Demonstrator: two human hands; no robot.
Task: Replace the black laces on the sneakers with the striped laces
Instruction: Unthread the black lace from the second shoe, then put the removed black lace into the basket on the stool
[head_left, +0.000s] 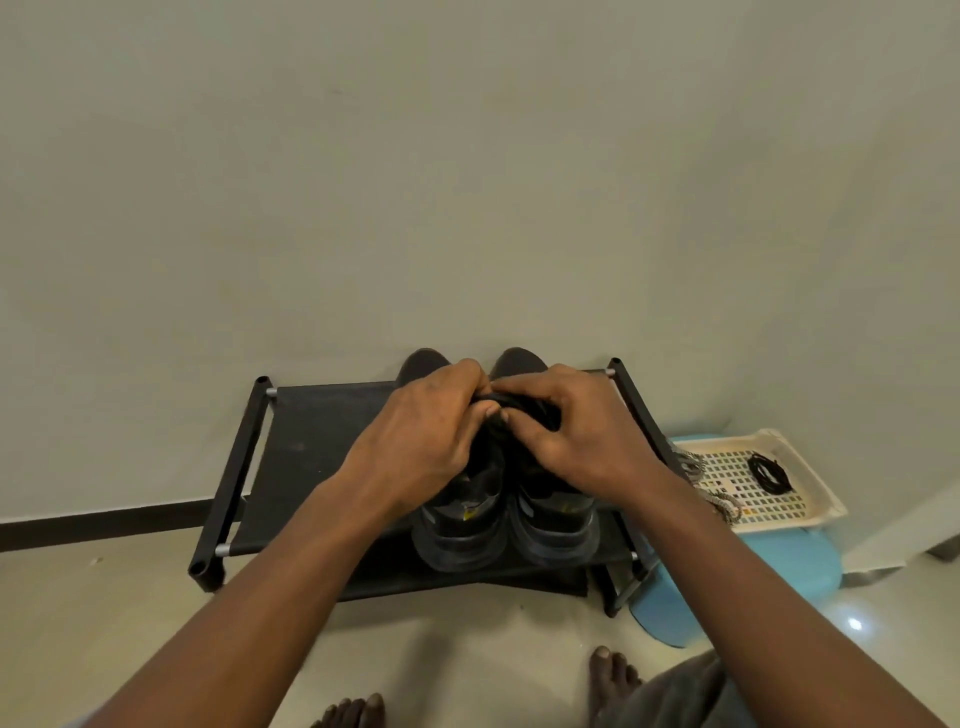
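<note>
So the pair of chunky black sneakers (511, 530) is parked heels-toward-the-camera on the top shelf of a low black fabric-and-tube shoe rack (311, 457) against the wall. I'd guess that's to get them up to a comfy working height and keep them from sliding around. Both hands are right on top of the pair, meeting over the gap between the two shoes. The left hand (421, 441) and right hand (587, 441) both have their fingers curled in tight, thumbs pressed in, pinching a bunched black lace (519, 408) up by the eyelets. At least I read it as lace; it's black on black, so I can't swear it isn't part of the tongue, or tell which shoe it belongs to. Two hands on one spot makes sense for picking a lace loose, one anchoring while the other pulls. Off to the right there's a cream perforated plastic tray (779, 504) sitting on a light blue plastic stool (779, 566), just beside the rack so everything stays in reach. In it lies a coiled black lace (770, 472), so one looks to be out already. The black-and-white striped laces (723, 506) sit at the tray's near-left edge, partly behind the right forearm, untouched. My take: this is the unlacing stage, and no striped lace is in a shoe yet.
</note>
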